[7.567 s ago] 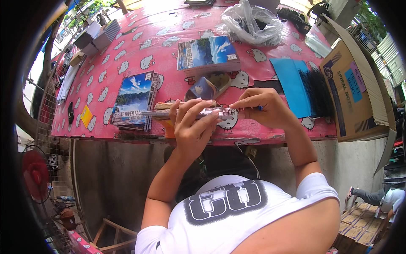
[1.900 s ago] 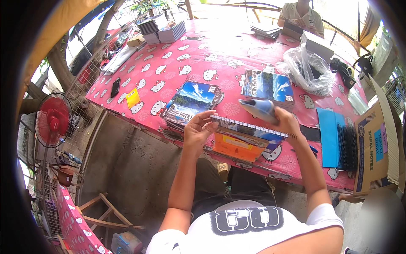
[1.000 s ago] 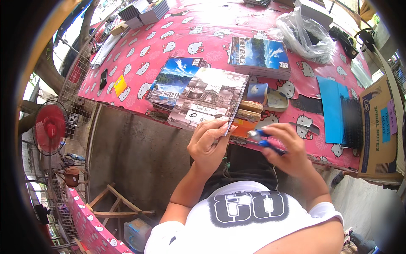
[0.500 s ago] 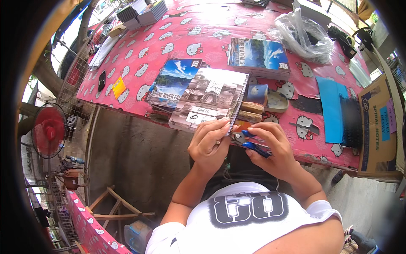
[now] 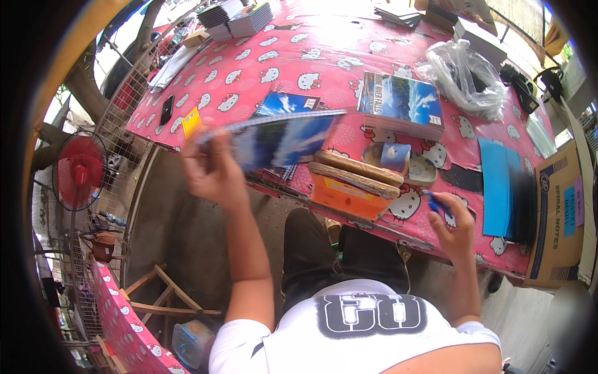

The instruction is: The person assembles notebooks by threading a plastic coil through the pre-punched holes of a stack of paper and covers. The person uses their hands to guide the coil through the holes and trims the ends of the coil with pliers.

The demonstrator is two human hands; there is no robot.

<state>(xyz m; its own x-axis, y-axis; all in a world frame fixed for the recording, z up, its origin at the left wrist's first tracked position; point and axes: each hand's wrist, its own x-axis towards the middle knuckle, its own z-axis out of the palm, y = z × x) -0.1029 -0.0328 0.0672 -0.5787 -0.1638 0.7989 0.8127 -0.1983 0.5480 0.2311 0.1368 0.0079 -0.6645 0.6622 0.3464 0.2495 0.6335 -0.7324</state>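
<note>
My left hand (image 5: 215,168) grips one end of a spiral notebook (image 5: 289,140) with a blue landscape cover, holding it tilted above the table's near edge; it is blurred by motion. Partly hidden under it, another blue-covered notebook (image 5: 289,103) lies on the table. My right hand (image 5: 458,221) is closed around blue-handled pliers (image 5: 439,204), over the table near its front edge. Between my hands, an orange block (image 5: 349,198) topped with worn wooden boards (image 5: 356,168) stands at the table edge.
A stack of notebooks (image 5: 405,103), a clear plastic bag (image 5: 464,81), a shallow dish (image 5: 423,171) and blue sheets (image 5: 496,181) with black coils lie on the pink table. A cardboard box (image 5: 554,212) stands right. A phone (image 5: 167,110) and yellow packet (image 5: 191,123) sit left.
My hands have moved apart. The left has swung the notebook leftward and turned it, so its blue cover shows; the right has drawn the pliers away to the right. The orange block is now uncovered.
</note>
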